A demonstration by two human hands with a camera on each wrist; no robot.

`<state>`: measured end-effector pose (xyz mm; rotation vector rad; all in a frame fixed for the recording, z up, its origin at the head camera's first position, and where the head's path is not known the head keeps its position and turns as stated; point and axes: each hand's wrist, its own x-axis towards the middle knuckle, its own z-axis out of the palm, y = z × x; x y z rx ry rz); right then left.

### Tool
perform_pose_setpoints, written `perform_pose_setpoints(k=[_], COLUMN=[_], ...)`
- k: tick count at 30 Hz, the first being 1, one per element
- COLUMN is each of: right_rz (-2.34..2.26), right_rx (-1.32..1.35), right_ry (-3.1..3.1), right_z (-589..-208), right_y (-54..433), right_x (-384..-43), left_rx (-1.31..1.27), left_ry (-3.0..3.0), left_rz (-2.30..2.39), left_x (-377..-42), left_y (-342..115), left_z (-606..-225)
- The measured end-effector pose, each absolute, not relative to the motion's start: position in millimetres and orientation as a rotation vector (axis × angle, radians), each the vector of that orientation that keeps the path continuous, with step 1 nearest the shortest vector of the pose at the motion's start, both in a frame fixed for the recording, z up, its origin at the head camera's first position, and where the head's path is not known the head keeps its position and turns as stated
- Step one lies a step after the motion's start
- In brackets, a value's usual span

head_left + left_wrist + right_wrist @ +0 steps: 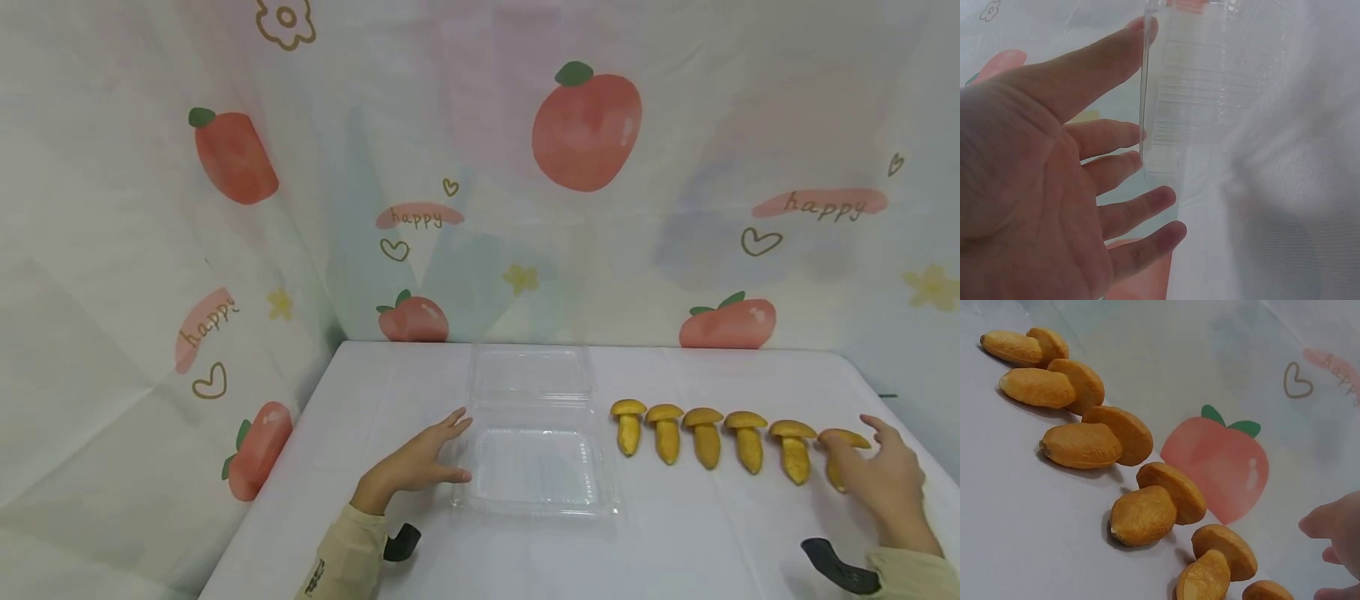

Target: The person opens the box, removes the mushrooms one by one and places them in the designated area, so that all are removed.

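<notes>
An open clear plastic clamshell box lies on the table, its lid folded back toward the wall. My left hand is at the box's left side, thumb and fingers spread; in the left wrist view its fingertips come right up to the clear wall. Several yellow-brown mushrooms lie in a row right of the box, caps toward the wall. Over the rightmost mushroom is my right hand, its fingers apart and partly covering the stem. The right wrist view shows these fingers to the right of the row.
A white cloth covers the table. Behind and at the left hang printed curtains with peaches, hearts and flowers. Black straps show at both wrists, beside beige sleeves.
</notes>
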<state>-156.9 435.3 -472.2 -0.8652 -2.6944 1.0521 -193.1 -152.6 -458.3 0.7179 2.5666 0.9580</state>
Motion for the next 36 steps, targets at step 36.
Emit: perform_pose_setpoints(k=[36], right_rz=[1.121], right_rx=[-0.310], right_ry=[-2.714], right_z=[-445.7], right_y=[344.2], right_x=[-173.7], left_rx=[0.736], left_ry=[2.578], left_rz=[0.953], left_x=[-193.2], left_y=[-152.2], left_z=[-457.7])
